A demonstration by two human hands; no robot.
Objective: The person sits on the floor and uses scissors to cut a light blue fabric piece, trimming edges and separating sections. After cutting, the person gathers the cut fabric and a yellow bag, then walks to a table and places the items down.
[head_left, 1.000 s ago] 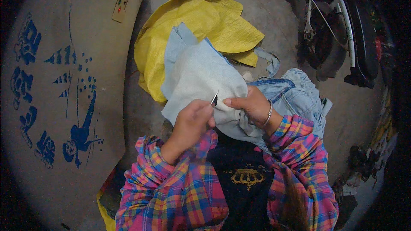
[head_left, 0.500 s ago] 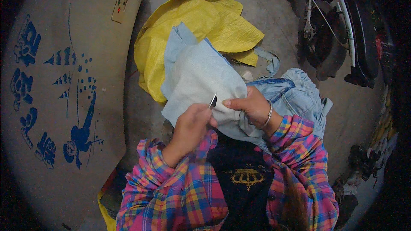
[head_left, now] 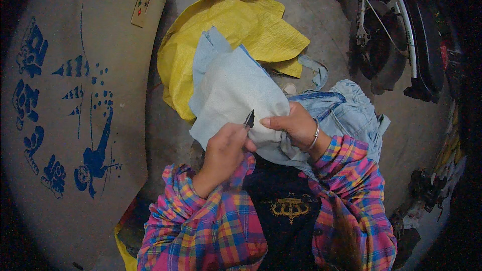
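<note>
Gripping a dark blade (head_left: 249, 118) in left hand (head_left: 227, 146), clutching pale denim (head_left: 236, 90) in right hand (head_left: 292, 126); lying beside: blue-printed tan cardboard (head_left: 75, 110), small rectangular label (head_left: 142, 4) near its top.

Sleeves: I see long plaid sleeves on both arms, checked pink, blue, yellow and orange, cuffs loose at the wrists.
Top: dark navy shirt under the open plaid, with a gold emblem on the chest.
Left hand (head_left: 227, 146): bare, no jewellery that I can see.
Right hand (head_left: 293, 126): bare, thin silver bangle on its wrist.
</note>
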